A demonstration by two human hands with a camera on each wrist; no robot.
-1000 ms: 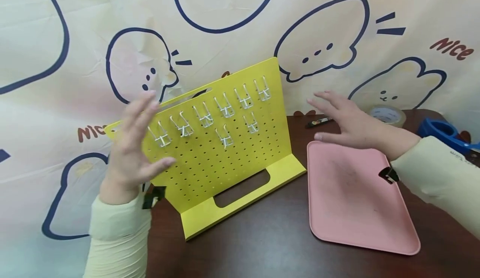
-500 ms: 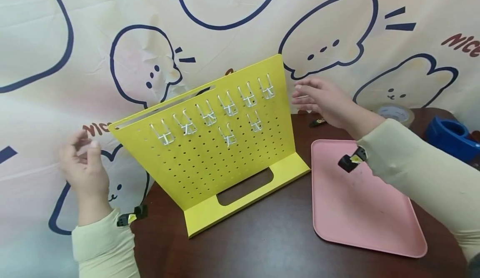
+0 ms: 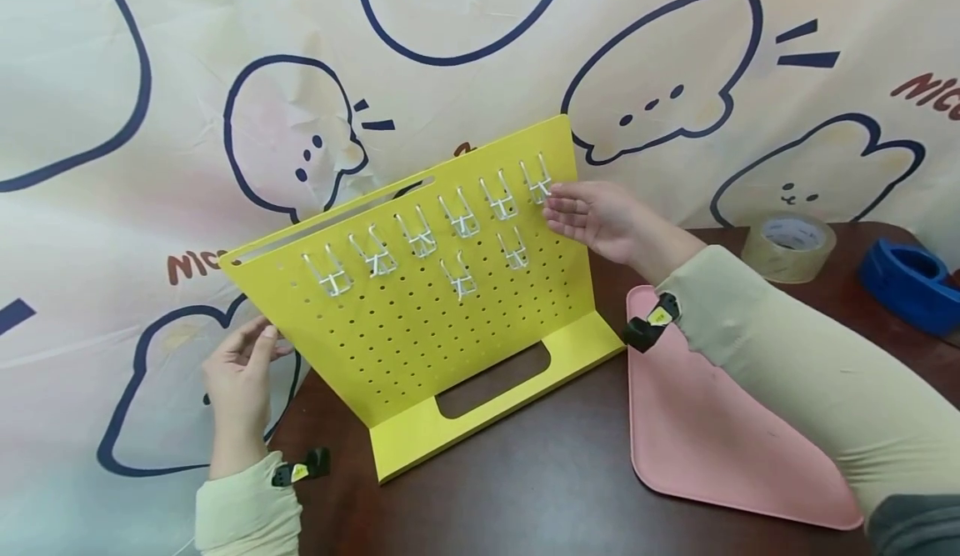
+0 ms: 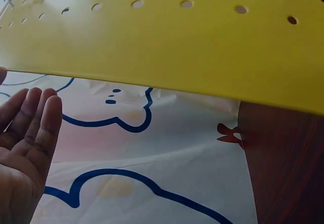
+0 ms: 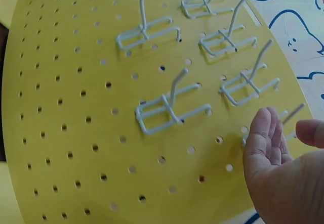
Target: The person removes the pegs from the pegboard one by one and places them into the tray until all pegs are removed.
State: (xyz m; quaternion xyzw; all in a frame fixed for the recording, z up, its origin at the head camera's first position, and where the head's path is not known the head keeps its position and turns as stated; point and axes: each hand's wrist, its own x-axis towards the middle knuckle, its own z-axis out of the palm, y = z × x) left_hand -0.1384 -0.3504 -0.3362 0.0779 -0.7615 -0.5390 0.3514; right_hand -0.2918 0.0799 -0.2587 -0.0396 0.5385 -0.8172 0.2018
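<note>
A yellow pegboard stand [image 3: 420, 306] leans upright on the dark table. White wire hooks [image 3: 333, 279] hang in a slanting row near its top, with two more hooks below. My left hand [image 3: 238, 381] is beside the board's left edge. In the left wrist view its fingers [image 4: 49, 120] extend loosely below that edge, holding nothing. My right hand [image 3: 600, 218] is at the upper right of the board, its fingertips overlapping the last hook of the row. The right wrist view shows the fingers [image 5: 259, 138] nearly straight in front of that hook, the thumb apart.
A pink tray [image 3: 697, 439] lies right of the board, partly under my right sleeve. Behind it are a roll of clear tape [image 3: 787, 260] and a blue tape dispenser [image 3: 903, 285]. A printed cloth [image 3: 465, 97] hangs close behind the board.
My left hand swung out left, then came back down to the board's left edge. My right hand moved left from above the tray to the board's upper right. The hooks look the same.
</note>
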